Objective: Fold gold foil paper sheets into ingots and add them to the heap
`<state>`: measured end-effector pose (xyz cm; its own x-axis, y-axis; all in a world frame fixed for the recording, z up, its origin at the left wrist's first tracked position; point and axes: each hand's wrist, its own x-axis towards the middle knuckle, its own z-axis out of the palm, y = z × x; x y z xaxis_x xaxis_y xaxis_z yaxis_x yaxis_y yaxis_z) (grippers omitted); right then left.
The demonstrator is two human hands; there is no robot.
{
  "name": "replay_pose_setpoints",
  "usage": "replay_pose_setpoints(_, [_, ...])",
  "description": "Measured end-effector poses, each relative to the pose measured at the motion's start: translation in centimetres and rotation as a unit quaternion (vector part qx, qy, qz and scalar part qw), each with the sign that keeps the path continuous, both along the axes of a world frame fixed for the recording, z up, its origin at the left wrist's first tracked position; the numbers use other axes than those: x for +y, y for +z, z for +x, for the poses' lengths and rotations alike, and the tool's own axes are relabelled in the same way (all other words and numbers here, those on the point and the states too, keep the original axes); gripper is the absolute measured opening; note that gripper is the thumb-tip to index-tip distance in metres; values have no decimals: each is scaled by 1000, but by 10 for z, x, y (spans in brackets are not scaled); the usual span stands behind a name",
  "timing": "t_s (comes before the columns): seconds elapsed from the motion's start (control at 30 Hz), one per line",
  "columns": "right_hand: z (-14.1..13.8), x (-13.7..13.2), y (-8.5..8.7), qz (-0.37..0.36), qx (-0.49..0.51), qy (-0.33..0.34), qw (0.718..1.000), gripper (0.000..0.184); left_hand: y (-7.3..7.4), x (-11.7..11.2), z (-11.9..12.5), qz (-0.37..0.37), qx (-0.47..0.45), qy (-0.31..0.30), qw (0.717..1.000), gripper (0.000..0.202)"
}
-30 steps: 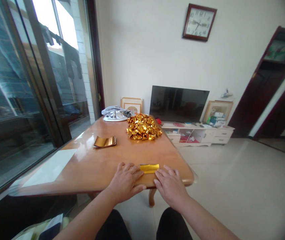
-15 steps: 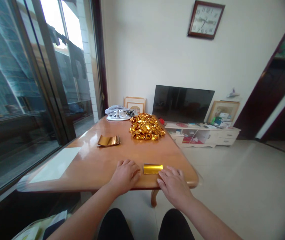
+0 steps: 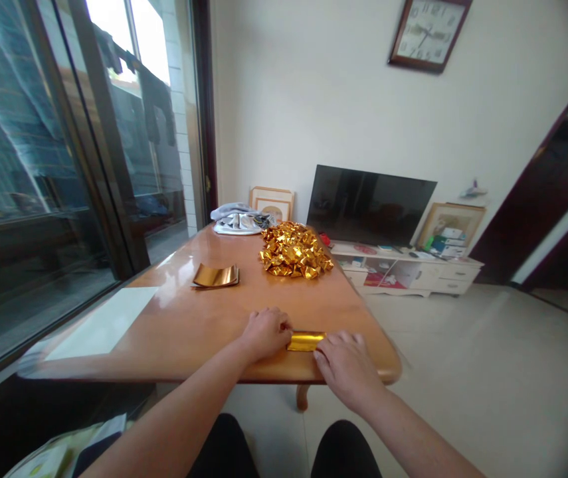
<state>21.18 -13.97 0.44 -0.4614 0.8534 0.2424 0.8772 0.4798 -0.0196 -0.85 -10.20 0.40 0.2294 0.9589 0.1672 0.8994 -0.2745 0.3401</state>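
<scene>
A folded strip of shiny gold foil paper (image 3: 305, 342) lies near the table's front edge, between my two hands. My left hand (image 3: 266, 333) has its fingers curled in at the strip's left end, and they look closed on it. At the right end, my right hand (image 3: 348, 362) grips the strip with thumb and fingers, covering that corner. Farther up the table sits a heap of folded gold foil pieces (image 3: 294, 252). To its left is a stack of flat, slightly curled foil sheets (image 3: 215, 275).
The wooden table (image 3: 204, 325) has a rounded right front corner. A pale sheet (image 3: 104, 322) lies on its left side, and a bundle of grey and white cloth (image 3: 238, 220) at its far end. Beyond stand a television (image 3: 371, 206) and a low white cabinet (image 3: 426, 273).
My left hand has moved right to the strip's left end, its fingers drawing in. The right hand stays at the right end. The strip looks narrower, and the view has shifted slightly.
</scene>
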Motion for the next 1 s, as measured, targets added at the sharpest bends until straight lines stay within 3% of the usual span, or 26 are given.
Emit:
replay_pose_setpoints(0.4, [-1, 30, 3, -15, 51, -54, 997, 19, -1, 21, 5, -98, 8, 29, 995, 18])
replay_pose_setpoints(0.57, [-4, 47, 3, -34, 64, -34, 997, 21, 0, 26, 6, -131, 3, 38, 991, 21])
replay_pose_setpoints(1.0, [-8, 73, -2, -124, 76, 8, 989, 12, 1, 11, 4, -106, -51, 30, 993, 13])
